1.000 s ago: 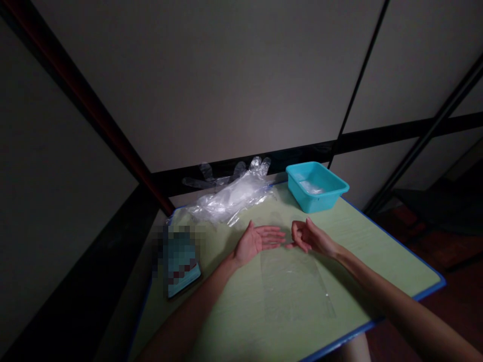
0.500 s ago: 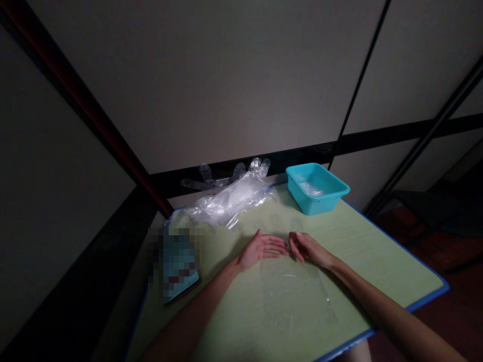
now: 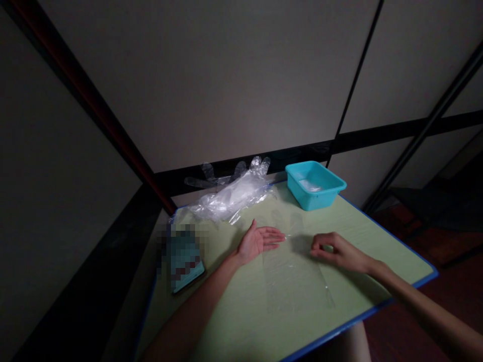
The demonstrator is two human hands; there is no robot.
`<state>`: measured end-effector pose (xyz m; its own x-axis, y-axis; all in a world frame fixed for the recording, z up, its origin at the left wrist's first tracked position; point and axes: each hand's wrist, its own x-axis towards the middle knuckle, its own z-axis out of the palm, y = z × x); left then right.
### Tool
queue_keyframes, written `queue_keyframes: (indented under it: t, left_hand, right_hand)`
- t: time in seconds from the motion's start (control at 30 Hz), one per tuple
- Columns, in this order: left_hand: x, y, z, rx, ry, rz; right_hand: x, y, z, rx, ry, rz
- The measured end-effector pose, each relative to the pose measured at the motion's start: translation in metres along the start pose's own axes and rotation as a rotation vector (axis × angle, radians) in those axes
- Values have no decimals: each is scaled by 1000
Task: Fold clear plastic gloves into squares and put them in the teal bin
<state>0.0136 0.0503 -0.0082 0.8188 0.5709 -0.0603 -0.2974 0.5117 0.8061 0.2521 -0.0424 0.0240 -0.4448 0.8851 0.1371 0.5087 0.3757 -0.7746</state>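
A clear plastic disposable glove (image 3: 296,284) lies flat on the table, its finger parts pointing toward the wall. My left hand (image 3: 255,243) is open at the glove's left side, palm turned up, thumb raised and fingers stretched to the right. Over the glove's right edge is my right hand (image 3: 337,251), its fingers curled in toward the thumb. Whether anything thin is between those fingertips I cannot make out. A pile of clear plastic gloves (image 3: 234,197) rests at the back of the table, some glove fingers sticking up against the wall.
A turquoise plastic basin (image 3: 316,193) stands at the back right, with clear plastic inside. At the left edge lies a flat, phone-like object (image 3: 188,281), partly blurred out. The pale green table (image 3: 234,322) has a blue rim, and a panelled wall (image 3: 234,90) rises behind it.
My right hand has moved right, away from my left fingertips, to the glove's right edge. My left hand stays open in nearly the same place. The view has shifted slightly.
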Motion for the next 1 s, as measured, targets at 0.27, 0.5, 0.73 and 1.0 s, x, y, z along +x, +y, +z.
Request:
queue_keyframes:
  t: [0.27, 0.5, 0.73, 1.0]
  left_hand:
    - [5, -4, -6, 36, -34, -47]
    - [4, -2, -4, 53, -17, -58]
    - [4, -2, -6, 69, -21, -52]
    - [5, -2, -5, 48, -27, -57]
  right_hand:
    - [-53, -27, 4, -611, -206, -240]
    - [-73, -28, 21, -761, -163, -503]
    - [-73, -22, 28, -627, -106, -546]
    - [-77, -13, 29, -592, -84, -488]
